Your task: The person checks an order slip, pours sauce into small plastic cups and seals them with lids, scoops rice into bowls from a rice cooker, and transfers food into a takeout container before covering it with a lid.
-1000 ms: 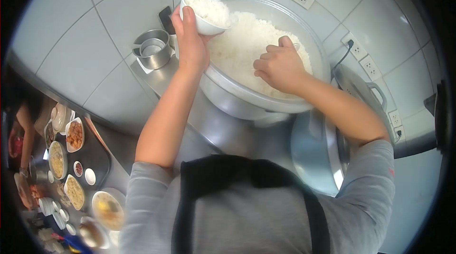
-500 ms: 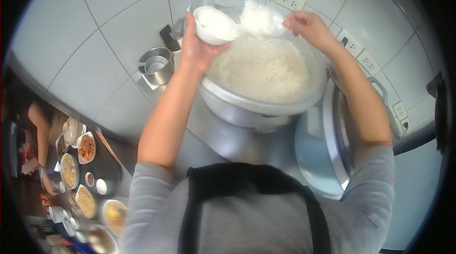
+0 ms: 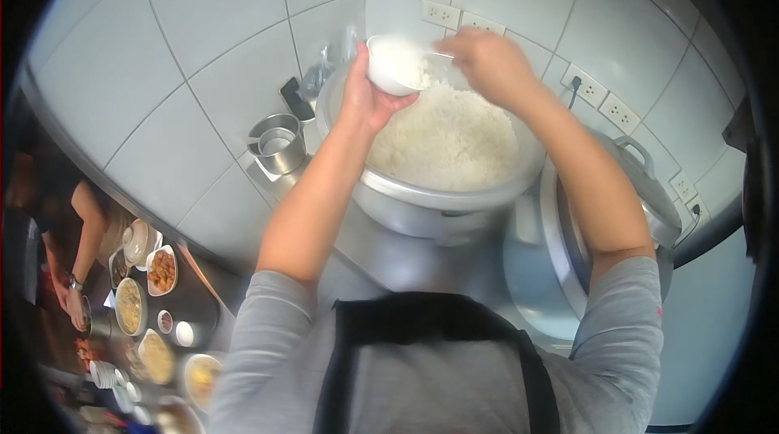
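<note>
My left hand (image 3: 369,101) is wrapped round a white bowl (image 3: 388,81), tilted to the right and heaped with white rice (image 3: 404,61). Close to the bowl's right rim, my right hand (image 3: 491,65) is closed on a rice paddle, mostly hidden by the fingers and blurred against the rice. Below both hands, a large metal pot (image 3: 430,199) holds a broad mound of cooked rice (image 3: 450,142).
Left of the pot are a steel container (image 3: 277,146) and a phone (image 3: 296,99). A large lidded cooker (image 3: 540,264) stands at right. Wall outlets (image 3: 604,101) run behind. At lower left, a co-worker's arm (image 3: 88,231) is beside several food dishes (image 3: 130,306).
My right hand has brought the rice-laden paddle leftward to the bowl. The bowl has shifted right and slightly down in view, and more rice is at its rim.
</note>
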Motion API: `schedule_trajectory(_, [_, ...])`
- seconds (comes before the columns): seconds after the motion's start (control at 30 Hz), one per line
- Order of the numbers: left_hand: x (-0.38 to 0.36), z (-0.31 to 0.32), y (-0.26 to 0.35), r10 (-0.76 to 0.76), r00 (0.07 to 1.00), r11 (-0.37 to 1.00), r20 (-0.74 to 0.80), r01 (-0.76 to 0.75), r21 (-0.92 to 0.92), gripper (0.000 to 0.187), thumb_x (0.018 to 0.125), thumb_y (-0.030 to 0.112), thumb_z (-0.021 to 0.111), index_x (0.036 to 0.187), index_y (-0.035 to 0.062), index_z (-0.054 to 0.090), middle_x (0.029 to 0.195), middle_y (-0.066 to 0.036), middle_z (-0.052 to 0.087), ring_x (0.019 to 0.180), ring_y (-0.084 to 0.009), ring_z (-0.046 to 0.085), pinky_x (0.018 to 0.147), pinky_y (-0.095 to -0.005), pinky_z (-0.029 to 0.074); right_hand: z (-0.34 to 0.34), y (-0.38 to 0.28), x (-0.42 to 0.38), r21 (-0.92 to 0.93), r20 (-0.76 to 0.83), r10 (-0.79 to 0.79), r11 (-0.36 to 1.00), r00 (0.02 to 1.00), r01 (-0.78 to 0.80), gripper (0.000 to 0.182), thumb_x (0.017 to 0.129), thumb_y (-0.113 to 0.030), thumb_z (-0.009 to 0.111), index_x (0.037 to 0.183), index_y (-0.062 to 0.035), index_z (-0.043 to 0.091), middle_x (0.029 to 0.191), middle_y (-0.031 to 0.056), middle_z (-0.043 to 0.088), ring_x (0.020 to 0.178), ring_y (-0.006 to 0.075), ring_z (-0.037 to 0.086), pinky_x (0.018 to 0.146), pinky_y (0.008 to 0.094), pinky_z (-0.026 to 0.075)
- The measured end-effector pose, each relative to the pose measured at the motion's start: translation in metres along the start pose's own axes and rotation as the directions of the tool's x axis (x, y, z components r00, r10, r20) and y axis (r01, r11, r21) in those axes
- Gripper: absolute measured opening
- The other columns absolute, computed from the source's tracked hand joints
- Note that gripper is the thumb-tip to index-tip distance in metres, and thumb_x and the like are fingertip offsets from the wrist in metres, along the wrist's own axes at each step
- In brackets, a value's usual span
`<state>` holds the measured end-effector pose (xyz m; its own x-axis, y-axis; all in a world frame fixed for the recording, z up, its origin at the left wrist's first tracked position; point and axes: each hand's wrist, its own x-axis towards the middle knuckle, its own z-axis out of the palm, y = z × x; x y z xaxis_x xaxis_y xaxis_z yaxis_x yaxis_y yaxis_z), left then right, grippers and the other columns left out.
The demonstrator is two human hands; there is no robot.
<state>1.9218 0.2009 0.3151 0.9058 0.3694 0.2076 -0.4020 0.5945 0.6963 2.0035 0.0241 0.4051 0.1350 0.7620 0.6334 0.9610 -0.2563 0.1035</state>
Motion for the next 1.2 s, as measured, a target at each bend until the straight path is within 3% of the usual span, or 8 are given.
schedule_trajectory(0.07, [-0.004, -0.001, 0.0, -0.01, 1.0, 0.999, 0.014, 0.011, -0.04, 0.068, 0.092, 0.063, 0.022, 0.131, 0.0104, 0.039, 0.129, -0.015, 0.047, 0.116, -0.0353, 0.048, 0.084, -0.0465, 0.049, 0.012, 0.003, -0.002, 0.022, 0.104, -0.051, 0.999, 0.993, 0.049, 0.032, 0.076, -0.001, 0.058, 0.105, -0.0134, 0.065, 0.088, 0.0084, 0.06, 0.08, 0.0279, 0.06, 0.067, 0.0385, 0.049])
schedule_trajectory(0.27, [-0.018, 0.01, 0.011, -0.035, 0.999, 0.972, -0.007, 0.033, -0.234, 0.069, 0.09, 0.065, 0.026, 0.13, 0.0105, 0.039, 0.13, -0.017, 0.046, 0.115, -0.0367, 0.048, 0.086, -0.0503, 0.048, 0.028, 0.027, -0.011, 0.242, -0.227, -0.204, 0.935, 0.952, 0.258, 0.039, 0.075, 0.003, 0.061, 0.108, -0.0171, 0.065, 0.09, 0.0054, 0.058, 0.082, 0.0245, 0.056, 0.072, 0.035, 0.047])
schedule_trajectory(0.57, [-0.024, -0.012, 0.01, -0.004, 0.993, 0.977, 0.118, 0.029, -0.212, 0.072, 0.087, 0.065, 0.032, 0.133, 0.0112, 0.038, 0.133, -0.014, 0.044, 0.119, -0.0355, 0.046, 0.086, -0.0509, 0.047, 0.031, 0.016, 0.0, 0.189, -0.169, -0.271, 0.935, 0.948, 0.301, 0.037, 0.077, -0.002, 0.061, 0.108, -0.0223, 0.066, 0.089, 0.003, 0.059, 0.082, 0.0236, 0.055, 0.07, 0.0342, 0.047])
schedule_trajectory(0.67, [-0.027, -0.013, 0.009, 0.079, 0.994, 0.969, 0.078, -0.058, -0.241, 0.07, 0.084, 0.062, 0.039, 0.133, 0.0118, 0.038, 0.134, -0.013, 0.044, 0.121, -0.0345, 0.044, 0.09, -0.0524, 0.043, 0.03, 0.011, 0.005, 0.391, -0.128, -0.097, 0.91, 0.987, 0.14, 0.033, 0.082, -0.003, 0.06, 0.112, -0.0165, 0.063, 0.088, 0.0047, 0.058, 0.076, 0.0173, 0.057, 0.068, 0.0284, 0.046])
schedule_trajectory(0.77, [-0.026, -0.013, 0.013, 0.175, 0.983, 0.945, 0.063, -0.15, -0.291, 0.069, 0.083, 0.057, 0.042, 0.136, 0.0127, 0.035, 0.138, -0.012, 0.04, 0.125, -0.0336, 0.04, 0.097, -0.0535, 0.037, 0.059, -0.011, -0.001, 0.786, 0.163, 0.517, 0.447, 0.841, -0.427, 0.031, 0.085, -0.008, 0.058, 0.115, -0.0144, 0.061, 0.086, 0.002, 0.056, 0.07, 0.0105, 0.056, 0.061, 0.0247, 0.045])
schedule_trajectory(0.87, [-0.026, -0.014, 0.016, 0.254, 0.967, 0.944, 0.023, -0.242, -0.226, 0.068, 0.084, 0.055, 0.042, 0.136, 0.013, 0.034, 0.14, -0.012, 0.038, 0.127, -0.0331, 0.038, 0.101, -0.054, 0.034, 0.093, -0.047, -0.02, 0.82, 0.159, 0.585, 0.37, 0.795, -0.436, 0.032, 0.082, -0.008, 0.06, 0.113, -0.0129, 0.062, 0.082, 0.0029, 0.058, 0.067, 0.0136, 0.057, 0.065, 0.0293, 0.047])
schedule_trajectory(1.1, [-0.044, -0.019, 0.014, 0.281, 0.958, 0.953, -0.06, -0.286, -0.096, 0.064, 0.084, 0.054, 0.041, 0.134, 0.013, 0.036, 0.136, -0.011, 0.042, 0.124, -0.032, 0.042, 0.095, -0.0516, 0.04, 0.073, -0.062, -0.02, 0.68, 0.185, 0.436, 0.591, 0.881, -0.435, 0.034, 0.079, -0.007, 0.061, 0.113, -0.013, 0.062, 0.087, 0.0061, 0.061, 0.071, 0.0174, 0.059, 0.066, 0.03, 0.048])
schedule_trajectory(1.2, [-0.054, -0.028, 0.021, 0.276, 0.957, 0.957, 0.092, -0.264, -0.121, 0.063, 0.084, 0.053, 0.042, 0.134, 0.0139, 0.036, 0.133, -0.01, 0.044, 0.121, -0.0316, 0.045, 0.089, -0.0485, 0.044, 0.031, -0.053, -0.003, 0.503, 0.177, 0.287, 0.796, 0.941, -0.338, 0.033, 0.079, -0.006, 0.06, 0.111, -0.0141, 0.064, 0.09, 0.0065, 0.061, 0.077, 0.0195, 0.059, 0.071, 0.0318, 0.048])
